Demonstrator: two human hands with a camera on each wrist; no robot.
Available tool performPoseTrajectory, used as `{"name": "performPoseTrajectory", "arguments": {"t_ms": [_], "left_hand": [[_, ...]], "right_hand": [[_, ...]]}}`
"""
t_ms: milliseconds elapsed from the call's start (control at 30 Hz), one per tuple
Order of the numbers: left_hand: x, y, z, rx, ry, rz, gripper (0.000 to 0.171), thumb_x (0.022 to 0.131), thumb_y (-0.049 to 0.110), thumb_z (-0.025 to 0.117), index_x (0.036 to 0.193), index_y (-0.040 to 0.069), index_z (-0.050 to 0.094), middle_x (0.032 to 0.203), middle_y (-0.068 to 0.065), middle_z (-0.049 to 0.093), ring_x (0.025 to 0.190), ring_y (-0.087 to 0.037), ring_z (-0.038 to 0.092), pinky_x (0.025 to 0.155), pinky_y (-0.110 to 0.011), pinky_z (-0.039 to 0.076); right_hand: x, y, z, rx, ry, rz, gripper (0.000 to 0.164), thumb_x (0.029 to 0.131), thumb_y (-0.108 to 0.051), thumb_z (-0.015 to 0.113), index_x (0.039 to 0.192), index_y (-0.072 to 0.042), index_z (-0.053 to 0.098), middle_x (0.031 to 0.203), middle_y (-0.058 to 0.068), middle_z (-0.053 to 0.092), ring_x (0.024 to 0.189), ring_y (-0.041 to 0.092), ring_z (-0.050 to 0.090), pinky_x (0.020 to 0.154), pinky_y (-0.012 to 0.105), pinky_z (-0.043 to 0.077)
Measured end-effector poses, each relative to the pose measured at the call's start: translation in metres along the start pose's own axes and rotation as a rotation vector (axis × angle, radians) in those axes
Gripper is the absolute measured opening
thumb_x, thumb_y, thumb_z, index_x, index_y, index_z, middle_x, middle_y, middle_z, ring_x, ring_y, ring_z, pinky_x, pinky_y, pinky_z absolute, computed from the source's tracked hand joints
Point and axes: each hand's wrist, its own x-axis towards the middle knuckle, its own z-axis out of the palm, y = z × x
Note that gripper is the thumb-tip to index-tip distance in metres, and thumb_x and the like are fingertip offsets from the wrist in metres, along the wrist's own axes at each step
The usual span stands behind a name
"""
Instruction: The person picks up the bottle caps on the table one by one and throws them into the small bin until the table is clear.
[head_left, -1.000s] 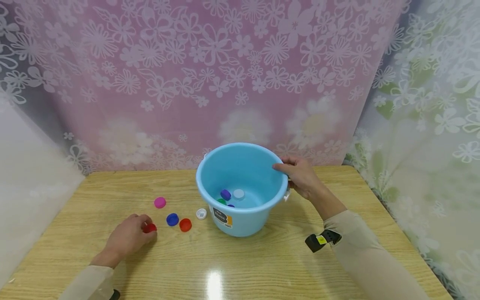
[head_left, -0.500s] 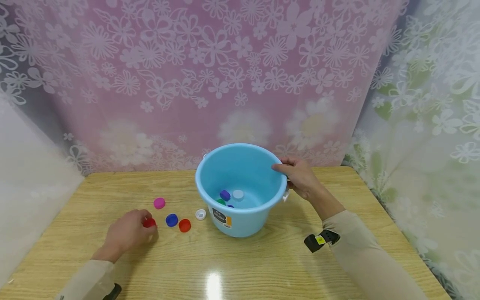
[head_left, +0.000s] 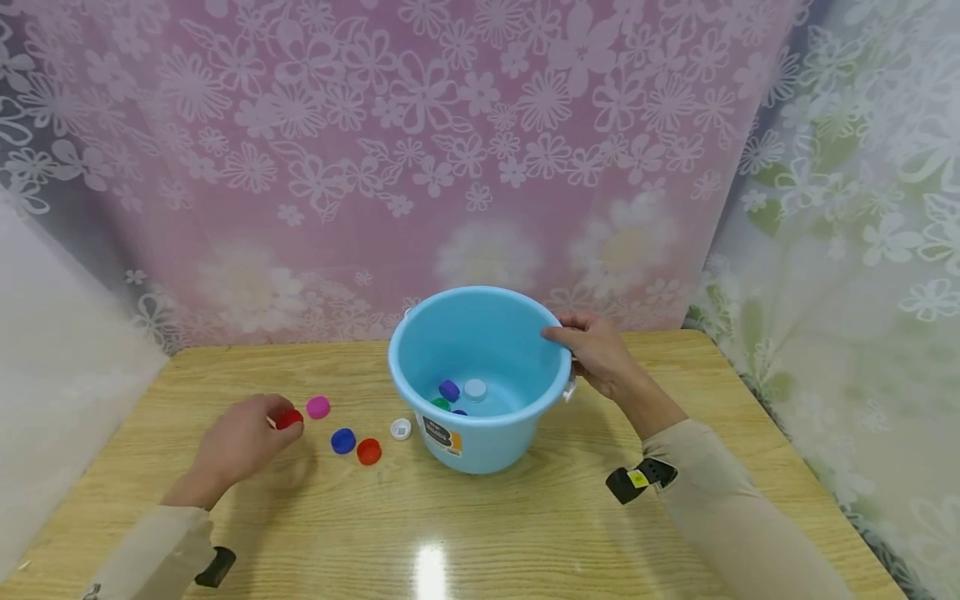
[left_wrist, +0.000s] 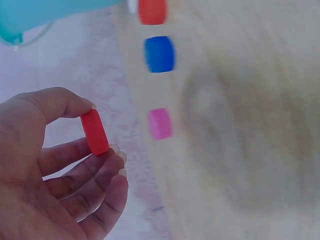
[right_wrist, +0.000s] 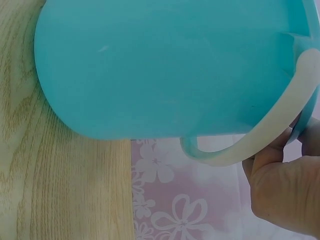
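Observation:
Between thumb and fingers, my left hand [head_left: 243, 442] pinches a red bottle cap [head_left: 288, 419]; the left wrist view shows the cap [left_wrist: 95, 132] on edge against the thumb tip. A light blue bucket [head_left: 502, 442] stands upright on the table. My right hand [head_left: 603, 354] grips its right rim, thumb over the edge and fingers outside. From the right wrist, the white bucket handle [right_wrist: 270, 132] crosses in front of part of the fingers. On the table lie a pink cap [head_left: 318, 407], a blue cap [head_left: 343, 441], an orange-red cap [head_left: 369, 452] and a white cap [head_left: 401, 429].
Inside the bucket lie several caps, among them a purple cap [head_left: 449, 390], a pale cap [head_left: 475, 390] and a green cap [head_left: 441, 404]. A pink flowered curtain [head_left: 337, 167] hangs behind the wooden table [head_left: 525, 533]. Pale curtains flank it on both sides.
My left hand has picked up the red cap and shifted slightly left and away from me, up off the table. The right hand and the bucket stay as they were.

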Motion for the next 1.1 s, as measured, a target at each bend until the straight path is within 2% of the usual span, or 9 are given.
{"name": "performPoseTrajectory", "arguments": {"t_ms": [200, 367, 500, 733, 900, 1100], "left_hand": [[0.003, 0.015, -0.018, -0.031, 0.053, 0.042, 0.023, 0.088, 0.025, 0.065, 0.100, 0.006, 0.068, 0.090, -0.003, 0.064, 0.077, -0.022, 0.060, 0.056, -0.033, 0.049], [0.007, 0.030, -0.031, -0.048, 0.075, 0.077, 0.025, 0.089, 0.026, 0.065, 0.104, 0.006, 0.068, 0.096, -0.007, 0.065, 0.079, -0.023, 0.061, 0.058, -0.033, 0.050], [0.009, 0.049, -0.044, -0.083, 0.089, 0.106, 0.029, 0.091, 0.029, 0.063, 0.108, 0.006, 0.066, 0.098, -0.007, 0.065, 0.083, -0.024, 0.061, 0.061, -0.034, 0.051], [0.012, 0.084, -0.064, -0.087, 0.174, 0.178, 0.029, 0.091, 0.031, 0.062, 0.108, 0.008, 0.067, 0.102, -0.007, 0.065, 0.087, -0.025, 0.062, 0.062, -0.036, 0.052], [0.016, 0.103, -0.070, -0.084, 0.193, 0.200, 0.030, 0.091, 0.034, 0.061, 0.109, 0.010, 0.066, 0.104, -0.005, 0.063, 0.087, -0.023, 0.062, 0.065, -0.039, 0.053], [0.025, 0.124, -0.069, -0.121, 0.178, 0.260, 0.033, 0.091, 0.028, 0.063, 0.116, 0.007, 0.064, 0.105, -0.006, 0.063, 0.085, -0.023, 0.061, 0.068, -0.038, 0.054]], "right_hand": [[0.001, 0.000, 0.001, 0.006, 0.008, 0.002, 0.037, 0.093, -0.016, 0.061, 0.123, 0.004, 0.054, 0.108, 0.022, 0.058, 0.088, 0.031, 0.068, 0.069, 0.036, 0.058], [0.001, 0.001, 0.001, 0.011, 0.009, 0.000, 0.035, 0.093, -0.017, 0.062, 0.121, 0.004, 0.054, 0.109, 0.023, 0.058, 0.089, 0.033, 0.068, 0.071, 0.039, 0.058], [0.001, 0.001, 0.001, 0.010, 0.011, -0.003, 0.034, 0.094, -0.017, 0.062, 0.119, 0.004, 0.055, 0.111, 0.026, 0.057, 0.091, 0.036, 0.067, 0.073, 0.042, 0.057], [0.001, 0.002, 0.001, 0.021, 0.016, -0.012, 0.033, 0.093, -0.015, 0.061, 0.118, 0.005, 0.055, 0.105, 0.023, 0.059, 0.087, 0.033, 0.068, 0.070, 0.040, 0.058], [0.000, 0.002, 0.000, 0.022, 0.016, -0.022, 0.033, 0.093, -0.015, 0.061, 0.117, 0.006, 0.055, 0.103, 0.021, 0.059, 0.086, 0.032, 0.068, 0.068, 0.039, 0.058], [0.001, 0.003, 0.001, 0.025, 0.010, -0.027, 0.034, 0.093, -0.015, 0.061, 0.118, 0.007, 0.054, 0.104, 0.021, 0.059, 0.086, 0.032, 0.068, 0.067, 0.038, 0.058]]}}
